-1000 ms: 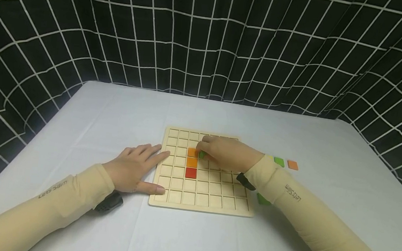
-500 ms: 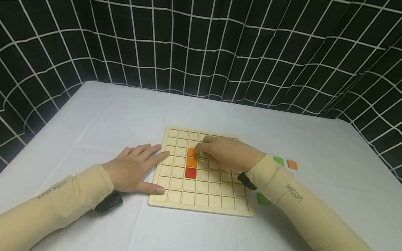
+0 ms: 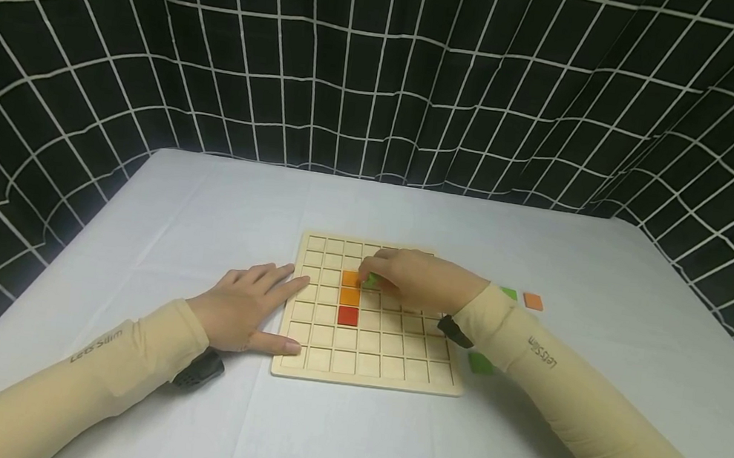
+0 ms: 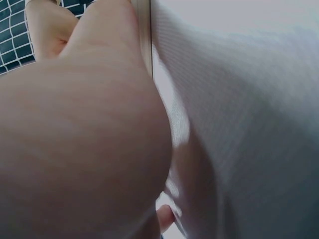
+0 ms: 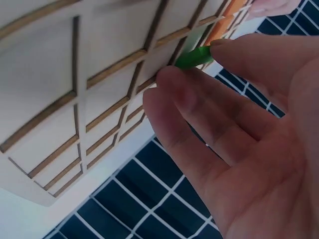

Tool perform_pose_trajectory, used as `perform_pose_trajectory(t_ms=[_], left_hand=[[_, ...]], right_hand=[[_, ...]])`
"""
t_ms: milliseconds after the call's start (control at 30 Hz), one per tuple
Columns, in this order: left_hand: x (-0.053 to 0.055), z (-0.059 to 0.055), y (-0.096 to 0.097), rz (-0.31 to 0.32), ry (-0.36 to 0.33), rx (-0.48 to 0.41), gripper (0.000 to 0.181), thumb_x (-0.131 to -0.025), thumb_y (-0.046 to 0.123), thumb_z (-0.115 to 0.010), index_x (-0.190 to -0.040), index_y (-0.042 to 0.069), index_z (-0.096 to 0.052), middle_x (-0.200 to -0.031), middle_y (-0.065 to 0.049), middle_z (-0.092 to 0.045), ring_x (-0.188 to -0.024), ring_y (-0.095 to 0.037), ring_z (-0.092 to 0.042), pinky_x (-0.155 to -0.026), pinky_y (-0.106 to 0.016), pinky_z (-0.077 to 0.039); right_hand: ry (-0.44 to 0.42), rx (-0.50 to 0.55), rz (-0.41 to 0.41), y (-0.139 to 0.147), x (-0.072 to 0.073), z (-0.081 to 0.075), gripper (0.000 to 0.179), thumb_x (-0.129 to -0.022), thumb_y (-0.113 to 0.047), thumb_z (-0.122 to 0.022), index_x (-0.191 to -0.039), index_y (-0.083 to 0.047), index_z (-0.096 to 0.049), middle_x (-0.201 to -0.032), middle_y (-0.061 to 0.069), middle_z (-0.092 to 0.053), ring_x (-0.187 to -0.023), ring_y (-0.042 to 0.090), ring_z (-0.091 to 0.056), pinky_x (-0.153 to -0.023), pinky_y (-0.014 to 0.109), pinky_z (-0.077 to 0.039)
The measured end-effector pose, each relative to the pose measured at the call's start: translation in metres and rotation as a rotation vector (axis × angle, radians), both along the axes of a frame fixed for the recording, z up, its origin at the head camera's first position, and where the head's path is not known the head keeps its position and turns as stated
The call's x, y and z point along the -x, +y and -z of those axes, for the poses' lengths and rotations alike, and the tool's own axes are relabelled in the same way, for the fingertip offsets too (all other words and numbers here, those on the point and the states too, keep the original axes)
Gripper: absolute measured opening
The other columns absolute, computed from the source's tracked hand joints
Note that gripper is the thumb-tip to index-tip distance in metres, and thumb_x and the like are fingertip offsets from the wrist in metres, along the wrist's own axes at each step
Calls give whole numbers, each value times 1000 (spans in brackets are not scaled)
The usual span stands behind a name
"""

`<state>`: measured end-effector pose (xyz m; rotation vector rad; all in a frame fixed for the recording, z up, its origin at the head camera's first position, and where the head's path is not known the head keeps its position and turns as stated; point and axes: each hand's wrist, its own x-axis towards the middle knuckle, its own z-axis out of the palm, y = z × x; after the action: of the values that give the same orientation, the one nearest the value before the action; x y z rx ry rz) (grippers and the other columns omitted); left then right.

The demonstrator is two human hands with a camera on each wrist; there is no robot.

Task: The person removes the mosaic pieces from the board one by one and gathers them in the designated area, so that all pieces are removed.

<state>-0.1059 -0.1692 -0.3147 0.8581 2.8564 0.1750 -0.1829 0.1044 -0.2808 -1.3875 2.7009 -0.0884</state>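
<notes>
A wooden grid board [image 3: 386,367] lies on the table. In one of its columns sit two orange tiles [image 3: 349,296], with a red tile [image 3: 348,316] just below them on the near side. Over the cell to the right of the upper orange tile, my right hand [image 3: 425,280] pinches a green tile [image 5: 193,59] between thumb and fingers. The right wrist view shows that tile tilted against the board; its exact seat in the cell is partly hidden. My left hand [image 3: 240,313] lies with fingers spread, thumb and fingertips resting on the board's left edge.
Right of the board on the white tablecloth [image 3: 345,436] lie an orange tile [image 3: 533,302], a green tile [image 3: 509,293] partly behind the right sleeve, and another green tile [image 3: 480,362] nearer the front. A black curtain with white grid lines [image 3: 383,74] hangs behind the table.
My right hand has shifted very slightly to the right, still holding the green tile. A yellow edge beside the right sleeve is now covered. The left hand has stayed still.
</notes>
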Motion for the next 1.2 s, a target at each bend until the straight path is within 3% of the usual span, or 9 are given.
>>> perform_pose_trajectory(t_ms=[333, 567, 700, 867, 1000, 1200], left_hand=[[0, 0, 0, 8, 5, -4, 95, -84, 75, -46, -152, 13, -24, -153, -20, -28, -136, -43, -31, -101, -62, -32], [-1, 0, 0, 12, 12, -5, 93, -84, 73, -47, -152, 12, -25, -153, -20, -28, -136, -43, -32, -100, -62, -32], [-1, -2, 0, 13, 18, -1, 93, -85, 72, -47, -151, 12, -24, -153, -20, -28, -136, -43, -32, -100, -61, -33], [-1, -4, 1, 6, 27, 2, 93, -85, 72, -48, -151, 12, -25, -153, -20, -28, -135, -43, -32, -100, -61, -33], [-1, -4, 1, 5, 29, 3, 93, -85, 72, -48, -151, 12, -25, -152, -20, -29, -135, -43, -32, -100, -61, -33], [-1, -2, 1, 20, 30, -11, 92, -85, 70, -49, -151, 11, -26, -151, -21, -30, -135, -44, -33, -98, -61, -34]], right_hand=[[8, 16, -34, 5, 0, 3, 20, -95, -9, -58, -112, -19, -61, -104, -5, -64, -83, 11, -61, -80, 27, -52], [50, 59, -52, 28, -5, -2, 20, -90, -5, -64, -107, -15, -61, -103, -3, -61, -87, 10, -59, -80, 25, -52], [54, 30, 27, 48, -13, -9, 24, -89, -8, -66, -111, -14, -60, -103, -4, -59, -88, 10, -58, -80, 27, -52], [34, -4, 171, 78, -23, -16, 21, -88, -10, -69, -105, -15, -56, -90, -8, -55, -77, 8, -51, -72, 25, -48], [30, 3, 215, 102, -31, -15, 18, -86, -6, -69, -97, -15, -58, -88, -9, -56, -78, 8, -53, -69, 25, -48], [49, -8, 236, 131, -47, -9, 22, -82, 0, -70, -97, -15, -63, -95, -9, -60, -87, 10, -58, -77, 30, -51]])
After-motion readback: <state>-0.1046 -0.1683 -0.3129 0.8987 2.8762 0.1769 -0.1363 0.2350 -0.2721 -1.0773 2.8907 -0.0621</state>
